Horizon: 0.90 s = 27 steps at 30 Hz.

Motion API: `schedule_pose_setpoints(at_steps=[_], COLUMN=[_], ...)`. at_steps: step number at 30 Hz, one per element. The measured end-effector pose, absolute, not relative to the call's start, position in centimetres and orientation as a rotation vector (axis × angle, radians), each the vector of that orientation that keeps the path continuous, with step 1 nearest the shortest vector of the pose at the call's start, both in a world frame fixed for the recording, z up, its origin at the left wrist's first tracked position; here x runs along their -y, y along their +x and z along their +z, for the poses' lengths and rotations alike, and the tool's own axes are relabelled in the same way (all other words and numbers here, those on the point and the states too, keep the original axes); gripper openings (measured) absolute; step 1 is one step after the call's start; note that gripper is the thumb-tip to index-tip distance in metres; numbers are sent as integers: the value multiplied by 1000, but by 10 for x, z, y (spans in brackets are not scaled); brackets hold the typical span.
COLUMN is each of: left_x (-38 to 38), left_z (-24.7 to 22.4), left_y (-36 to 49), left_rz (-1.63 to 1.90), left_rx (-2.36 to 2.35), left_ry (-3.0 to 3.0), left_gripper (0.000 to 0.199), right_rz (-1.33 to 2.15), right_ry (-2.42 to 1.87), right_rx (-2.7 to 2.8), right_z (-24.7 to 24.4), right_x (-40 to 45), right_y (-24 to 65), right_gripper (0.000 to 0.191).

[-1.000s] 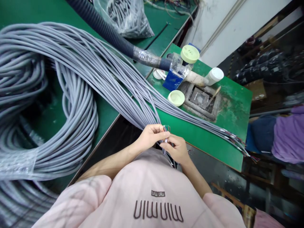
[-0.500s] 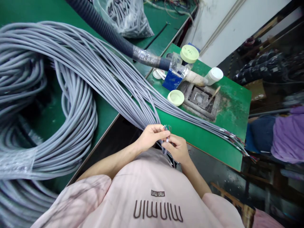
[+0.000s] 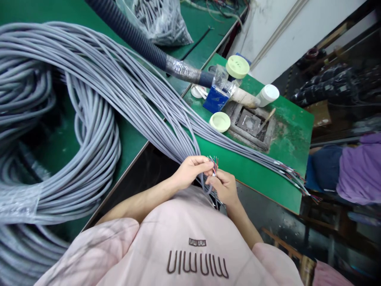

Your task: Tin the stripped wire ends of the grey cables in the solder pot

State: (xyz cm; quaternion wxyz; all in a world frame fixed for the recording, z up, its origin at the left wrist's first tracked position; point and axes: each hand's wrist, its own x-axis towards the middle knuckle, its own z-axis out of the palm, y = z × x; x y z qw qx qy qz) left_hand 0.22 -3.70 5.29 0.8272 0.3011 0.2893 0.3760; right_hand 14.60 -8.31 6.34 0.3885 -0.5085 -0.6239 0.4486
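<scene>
My left hand [image 3: 192, 171] pinches the thin coloured wires [image 3: 213, 163] at the stripped end of a grey cable. Just below and to the right, my right hand [image 3: 224, 186] is closed on the grey cable near its white band. Several other cable ends hang beneath my hands, partly hidden by them. The long bundle of grey cables [image 3: 143, 107] runs from the big coil at the left to my hands. A second branch [image 3: 247, 152] lies over the small green table, its coloured wire ends at the right edge.
A square metal pot [image 3: 250, 122] with a stick is set in the green table [image 3: 285, 135]. Around it are a white jar [image 3: 269, 95], a yellow-green lid [image 3: 220, 122], a blue box [image 3: 214, 99] and a ribbed hose [image 3: 137, 41]. A person in purple [image 3: 360, 171] is at the right.
The coloured wires between my fingers have shifted slightly right and are more fanned out. My right hand has moved a little to the right, and more of the grey cable shows below it.
</scene>
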Motion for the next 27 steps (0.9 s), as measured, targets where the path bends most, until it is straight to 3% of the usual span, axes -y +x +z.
schedule_pose_setpoints(at_steps=[6, 17, 27], left_x=[37, 19, 26], left_z=[48, 41, 54], left_y=[12, 20, 34], left_rz=[766, 559, 725], left_rx=[-479, -437, -623], left_ry=[651, 701, 626], left_gripper=[25, 43, 31], right_rz=[1291, 1748, 1711], right_ry=[-1272, -935, -937], right_rx=[1320, 902, 850], right_z=[51, 40, 42], right_x=[91, 91, 90], right_y=[153, 159, 156], right_gripper=[42, 48, 45])
